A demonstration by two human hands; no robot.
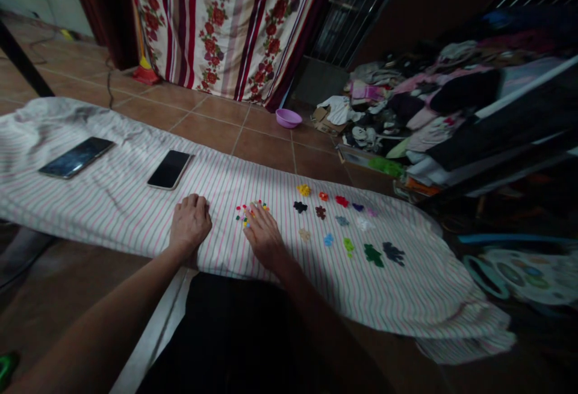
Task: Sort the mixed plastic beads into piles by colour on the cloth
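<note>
My left hand (191, 220) rests on the striped cloth (217, 171) with its fingers curled in, and nothing shows in it. Over a small mixed pile of coloured pieces (246, 216) lies my right hand (265, 238), fingers stretched out and covering part of it. Right of that hand, similar tiny pieces sit in separate heaps by colour. Among them are a yellow heap (304, 190), a black heap (300, 206), a brown heap (320, 212), a light green heap (348, 247), a dark green heap (373, 255) and a dark grey heap (394, 253). The pieces are too small to name.
A phone (170, 170) and a larger dark-screened device (76, 157) lie on the cloth to the left. Beyond the table are a purple basin (288, 118) on the tiled floor, a floral curtain (226, 26) and a large clothes pile (406, 99).
</note>
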